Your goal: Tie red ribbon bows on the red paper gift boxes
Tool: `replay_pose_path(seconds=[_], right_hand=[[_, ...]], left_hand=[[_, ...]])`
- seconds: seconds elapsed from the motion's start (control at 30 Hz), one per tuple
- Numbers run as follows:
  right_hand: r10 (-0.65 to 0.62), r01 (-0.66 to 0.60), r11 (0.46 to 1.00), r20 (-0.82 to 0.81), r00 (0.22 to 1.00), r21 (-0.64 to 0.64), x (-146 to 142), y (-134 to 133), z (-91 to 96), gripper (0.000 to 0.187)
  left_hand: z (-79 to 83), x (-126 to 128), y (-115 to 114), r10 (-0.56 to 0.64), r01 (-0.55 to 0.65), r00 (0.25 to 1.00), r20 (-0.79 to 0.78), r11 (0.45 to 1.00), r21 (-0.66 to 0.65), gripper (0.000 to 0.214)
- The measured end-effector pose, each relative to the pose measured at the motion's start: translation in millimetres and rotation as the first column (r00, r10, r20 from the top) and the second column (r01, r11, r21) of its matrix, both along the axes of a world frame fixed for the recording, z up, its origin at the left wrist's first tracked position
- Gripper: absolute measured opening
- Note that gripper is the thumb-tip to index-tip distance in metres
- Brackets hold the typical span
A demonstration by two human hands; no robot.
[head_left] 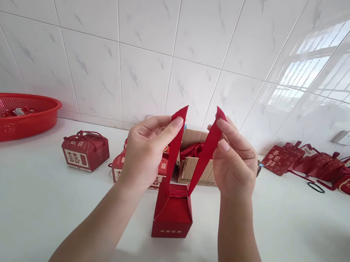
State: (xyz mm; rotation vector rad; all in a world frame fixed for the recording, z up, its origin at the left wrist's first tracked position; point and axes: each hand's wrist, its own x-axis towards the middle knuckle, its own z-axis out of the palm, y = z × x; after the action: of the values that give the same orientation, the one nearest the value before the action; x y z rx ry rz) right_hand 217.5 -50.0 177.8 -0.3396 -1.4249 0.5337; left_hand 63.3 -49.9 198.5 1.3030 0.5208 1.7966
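With left hand (145, 148) and right hand (236, 160), grips one ribbon (204, 155) each over the near box (175, 213), apparently to keep both upright and apart.

Left hand (147, 149) and right hand (238, 163) are both bare, fingers (235, 136) slim, thumbnails (224, 145) short and kinda rounded (the right one shows pretty well). Same deal with the left forearm (94, 229) and right forearm (240, 252): bare, smooth, narrow at the wrists (233, 198) and noticeably thicker further down.
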Motion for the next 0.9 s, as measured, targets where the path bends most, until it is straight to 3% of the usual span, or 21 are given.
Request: replay_pose_path(seconds=[0.27, 0.67, 0.9], right_hand=[[-0.010, 0.011, 1.000, 0.026, 1.000, -0.011, 2.4, -0.9, 0.7, 0.029], [0.107, -0.110, 0.992, -0.048, 0.993, -0.068, 0.7, -4.3, 2.0, 0.026], [-0.034, 0.037, 0.995, 0.028, 0.999, -0.088, 1.7, -3.4, -0.2, 0.028]], left_hand=[[-0.8, 1.4, -0.1, 0.043, -0.043, 0.999, 0.011, 0.999, 0.030, 0.015], [0.1, 2.4, -2.3, 0.086, -0.090, 0.995, 0.048, 0.992, 0.083, 0.012], [1.1, 1.9, -3.8, 0.147, -0.150, 0.988, 0.037, 0.983, 0.106, 0.011]])
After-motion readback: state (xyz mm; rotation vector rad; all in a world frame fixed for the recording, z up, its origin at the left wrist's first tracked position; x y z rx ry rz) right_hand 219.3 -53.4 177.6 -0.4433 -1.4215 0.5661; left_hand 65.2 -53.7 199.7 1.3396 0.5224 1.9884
